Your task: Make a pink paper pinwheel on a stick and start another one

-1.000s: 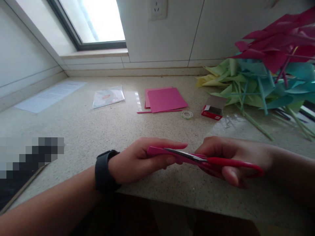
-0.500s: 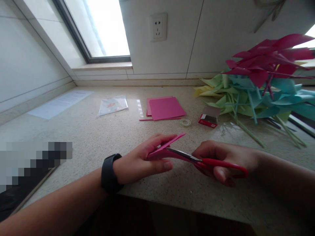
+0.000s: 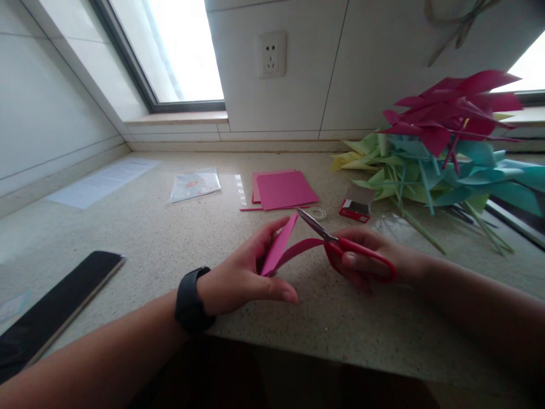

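Head view: left fingers (image 3: 275, 226), half-curled, hold pink paper (image 3: 279, 248); right fingers (image 3: 351, 261) curl round scissors (image 3: 330, 239) (counter's front edge (image 3: 315, 350) near).

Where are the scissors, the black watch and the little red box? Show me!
Scissors (image 3: 325, 234): head view, on the metal blades near the handles.
Black watch (image 3: 191, 302): head view, on its dark band.
Little red box (image 3: 353, 212): head view, on its red front side.

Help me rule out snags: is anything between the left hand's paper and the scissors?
Nothing visible: the paper in the left hand arches across toward the scissors in the right hand.
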Demonstrator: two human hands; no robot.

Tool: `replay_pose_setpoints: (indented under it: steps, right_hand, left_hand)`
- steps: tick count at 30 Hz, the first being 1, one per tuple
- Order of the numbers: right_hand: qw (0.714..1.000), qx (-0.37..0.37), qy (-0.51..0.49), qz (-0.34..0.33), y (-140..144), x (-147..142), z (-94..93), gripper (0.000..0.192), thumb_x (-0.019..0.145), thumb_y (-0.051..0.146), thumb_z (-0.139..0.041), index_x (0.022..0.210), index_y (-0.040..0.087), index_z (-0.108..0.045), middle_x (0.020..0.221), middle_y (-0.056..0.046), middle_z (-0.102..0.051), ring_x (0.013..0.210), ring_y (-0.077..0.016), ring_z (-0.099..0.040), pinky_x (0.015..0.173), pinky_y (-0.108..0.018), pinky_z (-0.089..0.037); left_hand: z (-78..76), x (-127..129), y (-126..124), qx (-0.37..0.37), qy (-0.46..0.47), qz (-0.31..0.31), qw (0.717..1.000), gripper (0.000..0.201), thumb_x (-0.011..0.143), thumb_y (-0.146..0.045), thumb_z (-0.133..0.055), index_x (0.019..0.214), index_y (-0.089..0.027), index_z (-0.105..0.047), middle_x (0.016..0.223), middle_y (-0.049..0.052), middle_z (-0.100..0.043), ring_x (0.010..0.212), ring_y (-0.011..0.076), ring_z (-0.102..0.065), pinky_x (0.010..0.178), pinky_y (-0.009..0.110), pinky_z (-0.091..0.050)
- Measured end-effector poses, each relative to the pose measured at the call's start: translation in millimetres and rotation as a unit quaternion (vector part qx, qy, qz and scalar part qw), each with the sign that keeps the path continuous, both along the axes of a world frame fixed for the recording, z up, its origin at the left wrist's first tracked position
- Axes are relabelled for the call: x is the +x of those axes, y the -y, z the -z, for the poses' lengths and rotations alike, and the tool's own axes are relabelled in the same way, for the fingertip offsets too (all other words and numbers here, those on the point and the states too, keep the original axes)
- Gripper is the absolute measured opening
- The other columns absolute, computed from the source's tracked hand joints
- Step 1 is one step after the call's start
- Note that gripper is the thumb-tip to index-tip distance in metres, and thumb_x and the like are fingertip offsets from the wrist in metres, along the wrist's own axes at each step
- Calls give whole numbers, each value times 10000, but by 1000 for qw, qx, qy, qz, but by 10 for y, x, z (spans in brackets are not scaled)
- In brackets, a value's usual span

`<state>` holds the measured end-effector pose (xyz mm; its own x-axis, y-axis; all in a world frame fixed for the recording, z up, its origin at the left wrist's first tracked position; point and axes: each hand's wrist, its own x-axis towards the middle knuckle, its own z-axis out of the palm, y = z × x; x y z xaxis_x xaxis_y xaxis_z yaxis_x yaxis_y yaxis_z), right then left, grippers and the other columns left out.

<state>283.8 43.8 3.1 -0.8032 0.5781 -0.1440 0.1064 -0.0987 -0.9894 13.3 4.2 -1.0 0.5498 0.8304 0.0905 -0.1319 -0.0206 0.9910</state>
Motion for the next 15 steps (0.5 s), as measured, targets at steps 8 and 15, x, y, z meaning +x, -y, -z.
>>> replay_pose_setpoints:
  steps: [8, 15]
  right_hand:
    - [984, 98, -31, 145, -56, -82, 42, 427, 838, 548, -726, 716, 162, -590, 615, -6, -638, 486, -105, -606, 455, -206, -504]
    - [978, 84, -1, 192, 30, -291, -14, 365, 741, 468, -826, 844, 160, -659, 677, -14, -681, 566, -135, -640, 520, -241, -523]
  left_hand:
    - [56, 62, -22, -18, 1, -71, 997, 914, 492, -219, -992, 1269, -243, -511, 1300, 104, -593, 1193, 302, -542, 993, 401, -426]
    - [30, 137, 41, -54, 10, -66, 996, 943, 513, -173, -978, 1260, -261, -409, 1238, 91, -616, 1077, 250, -613, 860, 332, -490]
